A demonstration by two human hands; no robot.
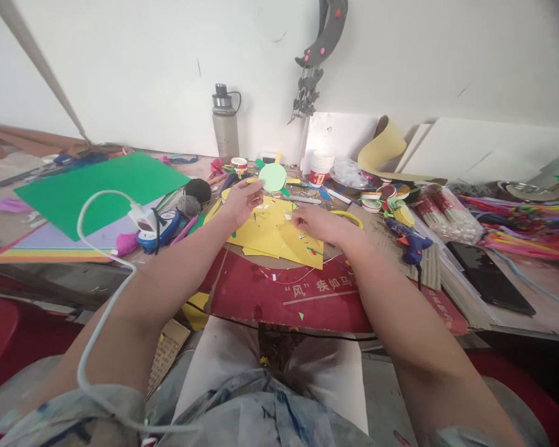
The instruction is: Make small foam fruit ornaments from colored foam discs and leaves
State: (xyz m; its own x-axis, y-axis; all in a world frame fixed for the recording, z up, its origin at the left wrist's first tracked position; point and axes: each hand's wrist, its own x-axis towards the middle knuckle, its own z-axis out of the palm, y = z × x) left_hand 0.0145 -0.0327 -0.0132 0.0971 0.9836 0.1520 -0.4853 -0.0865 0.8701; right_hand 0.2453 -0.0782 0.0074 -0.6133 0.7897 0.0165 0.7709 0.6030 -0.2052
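Between the fingertips of my left hand [246, 202] is a light green paper disc [272, 178] with yellow and green strips sticking out round its edge. The disc is raised above yellow paper sheets [274, 231], which are strewn with small paper scraps. My right hand [317, 222] is low over the right side of these sheets, its fingers bent down and drawn together. Whatever its fingertips may hold is hidden or too small to name. A yellow ring-shaped piece [348, 215] lies just beyond the right wrist.
A grey bottle [225, 127] and paper cups [321, 167] stand by the wall. Green paper [102, 186] lies left, near a white cable [103, 329]. To the right are a blue glue gun [410, 242], a black phone [490, 277] and colourful pipe cleaners [526, 217]. Red cardboard [261, 295] lines the front edge.
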